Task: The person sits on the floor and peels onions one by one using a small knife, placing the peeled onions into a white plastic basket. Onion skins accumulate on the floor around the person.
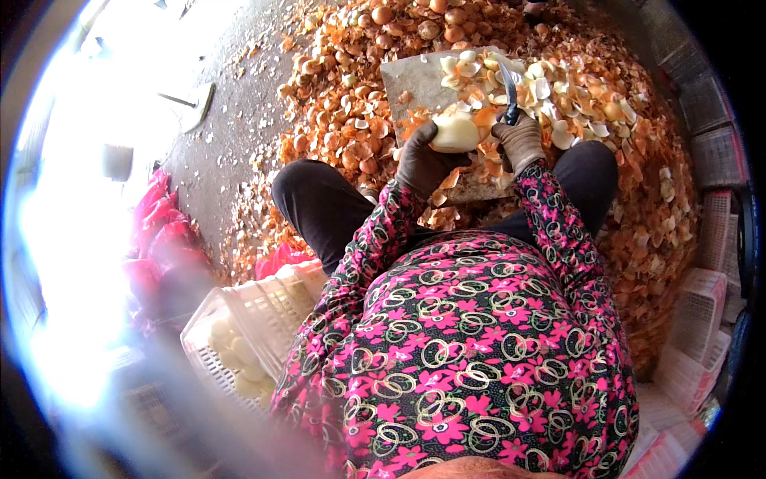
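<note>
I see the left hand [420, 162] gripping a peeled onion [455, 135] over the board [416, 80], the right hand [521, 141] beside it with fingers closed around a knife [510, 92], skins [650, 247] heaped right, a crate [274, 318] near left

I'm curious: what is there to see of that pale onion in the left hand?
The onion is whitish and smooth with a bright sheen, and looks peeled on the side that shows. Rounded, wider than tall in this view, it is held by the gloved left hand, above a flat board. Orange-brown peel shows at its right end; whether it is attached I cannot tell. The underside is hidden.
</note>
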`<state>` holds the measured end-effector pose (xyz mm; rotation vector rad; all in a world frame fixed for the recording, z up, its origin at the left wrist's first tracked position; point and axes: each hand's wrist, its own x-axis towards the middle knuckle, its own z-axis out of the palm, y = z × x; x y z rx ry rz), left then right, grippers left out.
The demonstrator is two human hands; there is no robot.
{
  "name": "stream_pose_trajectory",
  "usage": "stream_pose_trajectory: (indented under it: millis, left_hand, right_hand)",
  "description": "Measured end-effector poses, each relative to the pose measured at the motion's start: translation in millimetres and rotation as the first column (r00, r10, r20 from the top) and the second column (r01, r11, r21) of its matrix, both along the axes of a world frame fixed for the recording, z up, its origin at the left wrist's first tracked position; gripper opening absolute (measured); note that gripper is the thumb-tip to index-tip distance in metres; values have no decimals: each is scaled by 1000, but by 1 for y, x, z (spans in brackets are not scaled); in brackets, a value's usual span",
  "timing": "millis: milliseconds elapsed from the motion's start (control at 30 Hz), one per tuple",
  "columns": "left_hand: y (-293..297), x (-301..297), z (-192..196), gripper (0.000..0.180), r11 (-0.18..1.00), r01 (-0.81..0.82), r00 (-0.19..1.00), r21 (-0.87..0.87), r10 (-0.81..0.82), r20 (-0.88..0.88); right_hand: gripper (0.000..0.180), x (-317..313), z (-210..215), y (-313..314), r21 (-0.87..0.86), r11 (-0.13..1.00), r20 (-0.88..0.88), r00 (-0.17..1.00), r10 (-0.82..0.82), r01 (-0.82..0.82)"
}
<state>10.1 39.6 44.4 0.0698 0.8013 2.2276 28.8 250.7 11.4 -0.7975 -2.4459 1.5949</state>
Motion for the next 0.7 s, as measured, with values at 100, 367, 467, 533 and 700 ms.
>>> stream_pose_trajectory:
  millis: [100,367,467,533,700]
  left_hand:
    - [1,-4,-4,68,993,15,999,-115,-19,-36]
    - [0,-17,14,63,933,31,933,-359,-156,-324]
    - [10,-13,19,69,930,70,924,-360,-197,-329]
    - [9,-9,20,74,909,82,942,-409,-205,-266]
    - [3,-14,12,64,804,-37,832,-593,-304,-464]
  right_hand:
    - [32,5,10,6,158,985,25,998,65,-68]
    - [28,23,4,-7,-351,843,-506,840,195,-407]
    - [23,41,10,-3,-522,683,-430,849,306,-511]
    - [26,47,9,-3,-641,562,-449,849,279,-523]
    - [30,62,42,-3,-430,833,-300,926,231,-347]
